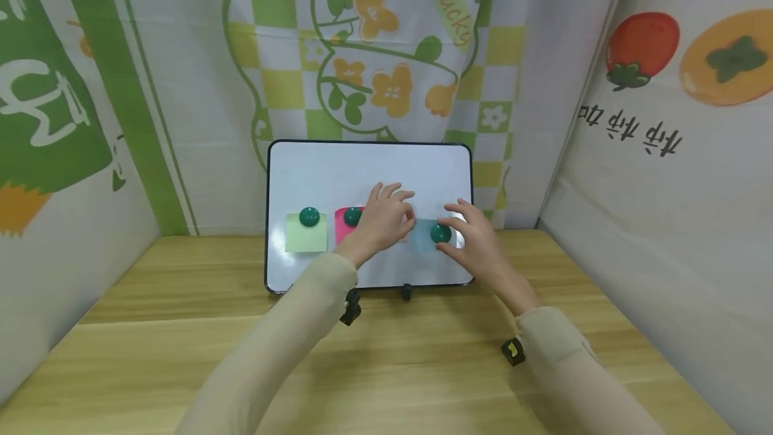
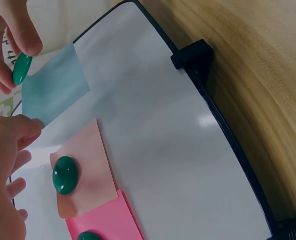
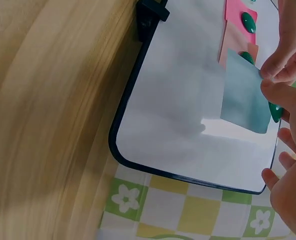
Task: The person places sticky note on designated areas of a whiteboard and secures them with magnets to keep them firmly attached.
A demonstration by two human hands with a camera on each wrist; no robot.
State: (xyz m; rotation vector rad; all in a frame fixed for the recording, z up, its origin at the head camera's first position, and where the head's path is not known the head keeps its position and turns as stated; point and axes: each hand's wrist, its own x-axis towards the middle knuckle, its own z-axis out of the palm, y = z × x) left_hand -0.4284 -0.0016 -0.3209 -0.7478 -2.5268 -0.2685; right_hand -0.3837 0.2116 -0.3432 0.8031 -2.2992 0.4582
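My left hand pinches a light blue sticky note by one corner between thumb and forefinger, in front of the whiteboard. Between the thumb and a finger, my right hand holds a round green magnet close to the blue note's right part. In the left wrist view a gap shows between that magnet and the board. Left of the blue note, a salmon sticky note lies under another green magnet. A pink sticky note slightly overlaps it.
At the board's left, a pale green sticky note carries its own green magnet. The board leans upright on black stand clips on a wooden table. Printed curtains hang behind and at both sides.
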